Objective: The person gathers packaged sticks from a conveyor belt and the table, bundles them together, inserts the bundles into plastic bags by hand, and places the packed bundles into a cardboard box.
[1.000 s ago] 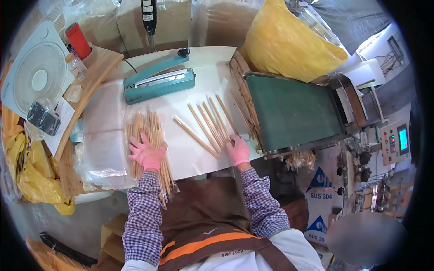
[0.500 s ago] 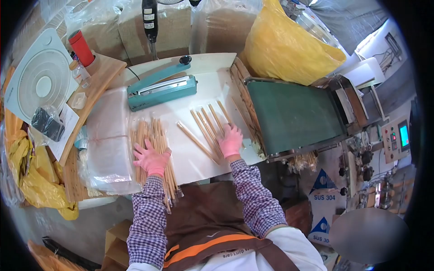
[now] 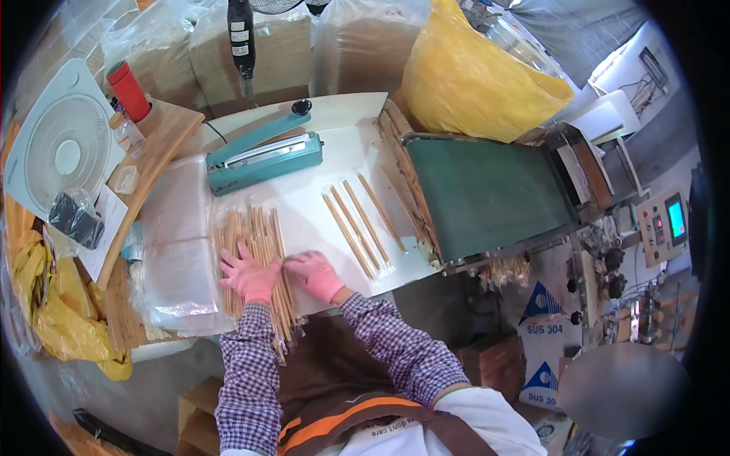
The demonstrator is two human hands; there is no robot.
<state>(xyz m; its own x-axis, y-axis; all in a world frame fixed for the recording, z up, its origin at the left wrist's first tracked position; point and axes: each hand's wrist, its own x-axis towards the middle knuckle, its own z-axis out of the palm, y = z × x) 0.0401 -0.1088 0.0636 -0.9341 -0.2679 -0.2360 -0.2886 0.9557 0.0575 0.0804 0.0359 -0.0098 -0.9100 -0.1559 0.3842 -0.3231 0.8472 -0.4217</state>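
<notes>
Pink gloves cover both hands. My left hand (image 3: 250, 275) lies with fingers spread on a pile of wooden chopsticks (image 3: 262, 228) in clear plastic wrapping, at the left of the white worktop (image 3: 312, 205). Against the pile's right edge is my right hand (image 3: 316, 277), its fingers bent around chopsticks there; the fingertips are partly hidden. Three separate wrapped chopstick packs (image 3: 360, 220) lie in a slanted row to the right. Behind them stands a teal heat sealer (image 3: 266, 163) with its arm raised.
A stack of clear plastic bags (image 3: 176, 247) lies left of the pile. On the right, a green conveyor belt (image 3: 487, 197) adjoins the worktop, with a yellow bag (image 3: 479, 83) behind it. A wooden shelf (image 3: 163, 144) holds a red flask (image 3: 128, 91) and a fan (image 3: 67, 156).
My right hand has moved left from the separate packs to the pile. The diagonal pack that lay between them is gone from its place. My left hand stays on the pile.
</notes>
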